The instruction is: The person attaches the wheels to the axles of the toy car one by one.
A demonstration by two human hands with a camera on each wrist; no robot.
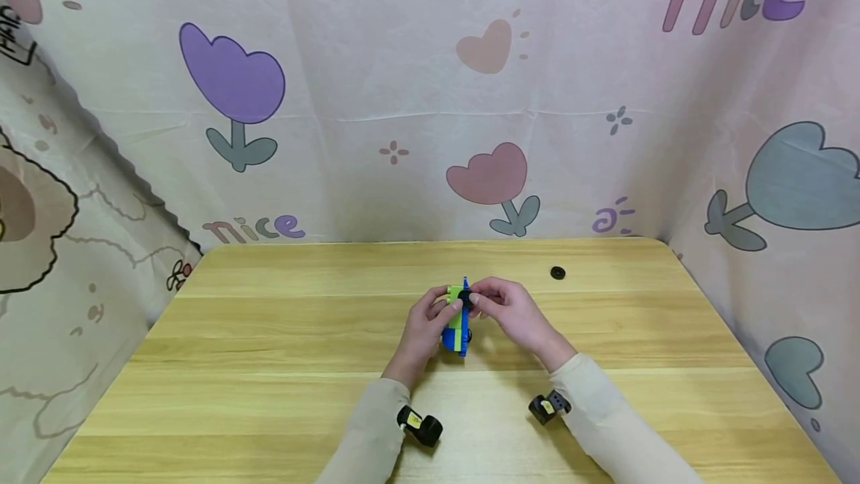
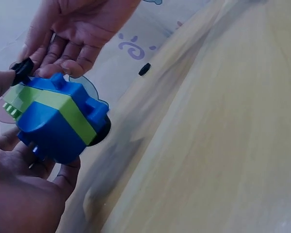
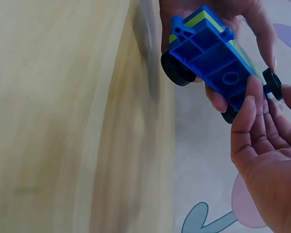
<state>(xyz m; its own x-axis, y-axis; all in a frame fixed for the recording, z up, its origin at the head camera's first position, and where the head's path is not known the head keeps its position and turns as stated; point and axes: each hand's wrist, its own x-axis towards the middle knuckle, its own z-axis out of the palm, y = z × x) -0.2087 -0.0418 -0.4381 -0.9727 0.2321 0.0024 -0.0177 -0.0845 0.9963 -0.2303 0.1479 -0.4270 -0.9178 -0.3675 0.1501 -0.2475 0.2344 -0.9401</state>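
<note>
A toy car (image 1: 455,320) of blue and lime-green blocks is held up over the table, tilted, its blue underside (image 3: 216,60) facing the right wrist camera. My left hand (image 1: 421,331) grips the car's body from the left, fingers beneath it and thumb near a black wheel (image 2: 22,72). From the other side my right hand (image 1: 513,312) pinches that wheel at the car's end, thumb on its outer face and fingers along the underside. A larger black wheel (image 3: 177,70) sits at one corner, and part of another black wheel (image 3: 229,115) shows beyond the chassis. One blue axle stub (image 3: 228,34) is bare.
A loose black wheel (image 1: 558,272) lies on the wooden table (image 1: 269,364) towards the back right. Behind the table hangs a printed cloth (image 1: 376,81), with more cloth at both sides. A black camera is strapped to each wrist.
</note>
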